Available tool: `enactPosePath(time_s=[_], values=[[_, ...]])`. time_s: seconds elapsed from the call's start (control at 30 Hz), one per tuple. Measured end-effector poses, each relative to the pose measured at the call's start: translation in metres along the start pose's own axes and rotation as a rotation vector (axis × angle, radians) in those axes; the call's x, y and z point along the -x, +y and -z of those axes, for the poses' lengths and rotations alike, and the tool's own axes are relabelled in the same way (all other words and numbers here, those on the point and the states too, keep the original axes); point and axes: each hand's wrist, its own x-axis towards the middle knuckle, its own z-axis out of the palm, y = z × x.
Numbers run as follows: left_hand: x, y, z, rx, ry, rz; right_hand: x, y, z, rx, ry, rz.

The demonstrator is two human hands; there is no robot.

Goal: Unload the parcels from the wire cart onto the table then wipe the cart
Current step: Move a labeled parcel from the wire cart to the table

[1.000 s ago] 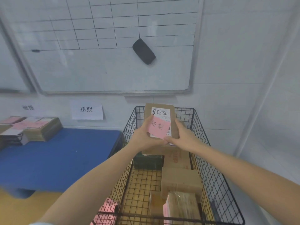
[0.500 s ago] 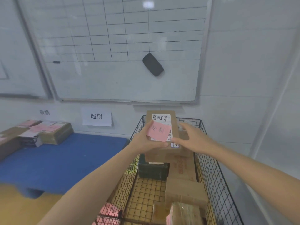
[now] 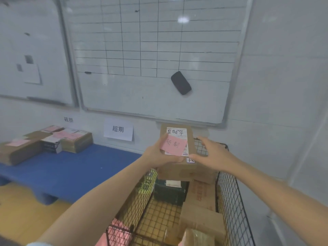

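Above the far end of the wire cart (image 3: 230, 192), the parcel (image 3: 190, 139) is held upright, its lower left edge gripped by the left hand (image 3: 158, 155); the right hand (image 3: 213, 153) flanks it, fingers spread. The table (image 3: 71, 171) lies leftward.

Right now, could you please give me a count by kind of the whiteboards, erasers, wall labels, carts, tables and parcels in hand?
whiteboards: 2
eraser: 1
wall labels: 2
wire cart: 1
blue table: 1
parcel in hand: 1
Total: 8
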Motion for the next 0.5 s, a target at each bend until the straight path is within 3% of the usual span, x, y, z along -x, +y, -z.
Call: enactPosePath(time_s=[0.27, 0.5], values=[[0.011, -0.003, 0.054, -0.002, 0.099, 0.046, -0.016, -0.039, 0.004, 0.0, -0.006, 0.011], [0.019, -0.038, 0.137, -0.003, 0.22, 0.089, -0.056, -0.118, -0.015, 0.01, 0.028, 0.068]])
